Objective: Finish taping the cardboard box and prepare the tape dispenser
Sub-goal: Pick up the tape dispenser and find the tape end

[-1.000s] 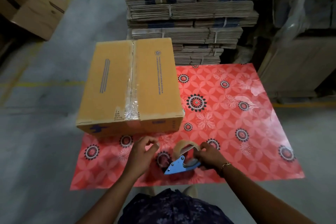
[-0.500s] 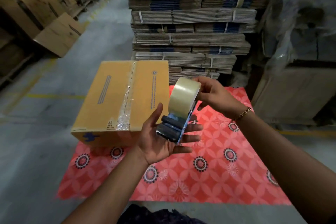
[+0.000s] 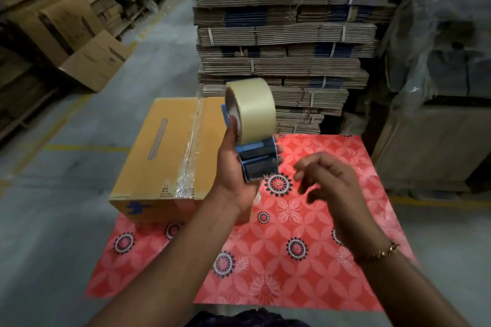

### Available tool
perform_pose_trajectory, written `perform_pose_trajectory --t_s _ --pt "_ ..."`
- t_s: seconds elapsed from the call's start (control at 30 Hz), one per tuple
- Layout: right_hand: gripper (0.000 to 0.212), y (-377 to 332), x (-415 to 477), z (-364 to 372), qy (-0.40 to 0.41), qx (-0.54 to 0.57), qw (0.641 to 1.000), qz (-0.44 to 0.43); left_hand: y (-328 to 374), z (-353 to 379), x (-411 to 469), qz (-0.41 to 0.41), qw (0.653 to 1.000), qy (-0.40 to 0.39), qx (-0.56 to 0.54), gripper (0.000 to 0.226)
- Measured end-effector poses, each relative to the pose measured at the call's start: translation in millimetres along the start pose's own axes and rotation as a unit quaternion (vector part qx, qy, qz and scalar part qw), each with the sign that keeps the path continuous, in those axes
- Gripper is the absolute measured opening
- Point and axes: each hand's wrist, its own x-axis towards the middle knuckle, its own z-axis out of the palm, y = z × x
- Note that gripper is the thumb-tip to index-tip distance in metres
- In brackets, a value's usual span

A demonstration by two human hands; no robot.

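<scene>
Your left hand [image 3: 233,172] grips the blue tape dispenser [image 3: 259,160] around its body, holding it upright in the air with the tape roll [image 3: 252,109] on top and your thumb against the roll's side. Your right hand [image 3: 332,180] hovers just beside the dispenser, empty, fingers loosely curled and apart, blurred. Behind your left hand the cardboard box [image 3: 170,156] sits on the red floral mat [image 3: 292,247] spread on the floor, clear tape running along its top seam. Bundled flat cartons [image 3: 287,42] are stacked beyond.
</scene>
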Motion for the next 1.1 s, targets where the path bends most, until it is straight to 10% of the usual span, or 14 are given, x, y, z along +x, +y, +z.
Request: perform_pose_trajectory --t_s 1.1 --pt "0.018 22 -8 108 0.075 0.116 0.983 0.124 22 -44 45 -0.002 0.995 0.097 -0.015 0.048"
